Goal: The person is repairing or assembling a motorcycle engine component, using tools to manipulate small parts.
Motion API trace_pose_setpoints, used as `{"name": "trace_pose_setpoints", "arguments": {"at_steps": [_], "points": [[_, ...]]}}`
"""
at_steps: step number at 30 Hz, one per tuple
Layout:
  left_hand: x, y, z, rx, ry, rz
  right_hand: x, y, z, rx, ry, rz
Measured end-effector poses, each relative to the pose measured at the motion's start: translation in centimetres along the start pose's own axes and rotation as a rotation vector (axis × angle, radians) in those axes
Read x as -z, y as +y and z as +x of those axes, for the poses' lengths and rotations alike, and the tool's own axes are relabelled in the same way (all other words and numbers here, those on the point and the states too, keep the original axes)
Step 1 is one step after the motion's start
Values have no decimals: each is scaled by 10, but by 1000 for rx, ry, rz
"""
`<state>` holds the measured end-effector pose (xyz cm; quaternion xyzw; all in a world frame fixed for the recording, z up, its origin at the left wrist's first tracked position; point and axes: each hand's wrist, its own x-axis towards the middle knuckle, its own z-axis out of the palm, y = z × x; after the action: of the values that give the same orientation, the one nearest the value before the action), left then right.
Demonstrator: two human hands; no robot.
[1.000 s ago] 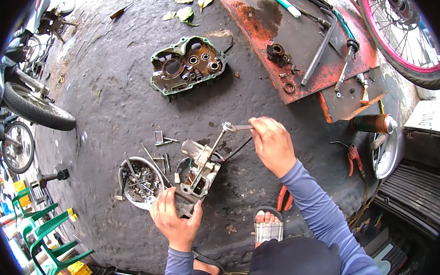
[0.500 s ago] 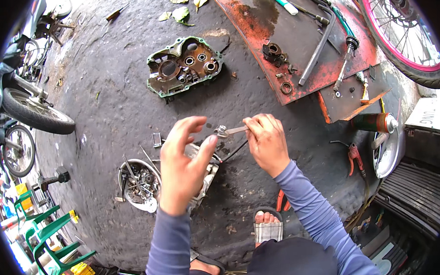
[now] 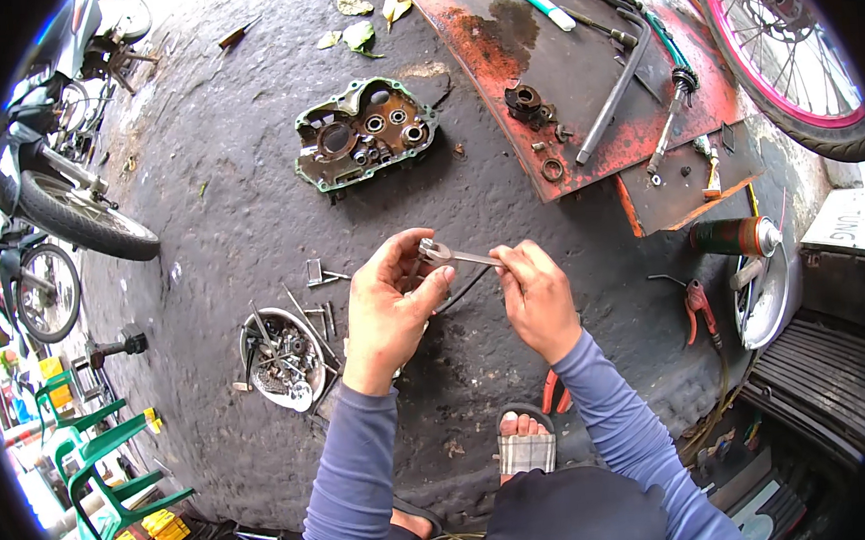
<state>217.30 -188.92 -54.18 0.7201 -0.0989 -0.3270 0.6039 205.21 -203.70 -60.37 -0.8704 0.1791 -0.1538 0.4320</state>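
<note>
Against the picture from a second ago, the left hand [image 3: 387, 307] no longer rests on the metal part low by the bowl [image 3: 300, 395]; it is raised, with its thumb and fingers curled about the head of the wrench [image 3: 474, 259]. Whether those fingers press on the wrench or on the small metal piece [image 3: 427, 245] at its head, I cannot tell. The right hand [image 3: 535, 299] grasps the far end of the wrench between thumb and fingers, as before.

The wrench is slim, grey and dull, held above the dark floor [image 3: 516, 363] between the two hands and nearly level across the view.

The left hand and its sleeve [image 3: 350, 460] stand in the way of the metal part behind them. A dark hose [image 3: 465, 290] runs just below the wrench. The bowl, full of small metal parts [image 3: 285, 351], sits to the left. Farther off lies an open engine case [image 3: 353, 162] with a green edge; to the right of it is a red board [image 3: 471, 63] with tools. Red-handled pliers [image 3: 550, 389] lie near the sandaled foot [image 3: 527, 451].
</note>
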Motion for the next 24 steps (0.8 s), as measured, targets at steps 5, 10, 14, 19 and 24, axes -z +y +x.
{"name": "trace_pose_setpoints", "arguments": {"at_steps": [5, 10, 14, 19, 24], "points": [[-5, -6, 2, -6, 39, -39, -20, 25, 19, 78, 29, 7], [-6, -7, 2, -41, 80, -21, -43, 29, 39, 159, 45, 21], [-7, -8, 2, -51, 103, 0, -56, 31, 46, 165, 58, 93], [-6, -12, 3, -64, 99, -14, -52, 26, 33, 55, -6, 201], [-5, -12, 2, -85, 104, 18, -42, 22, 18, 19, 32, 84]]}}
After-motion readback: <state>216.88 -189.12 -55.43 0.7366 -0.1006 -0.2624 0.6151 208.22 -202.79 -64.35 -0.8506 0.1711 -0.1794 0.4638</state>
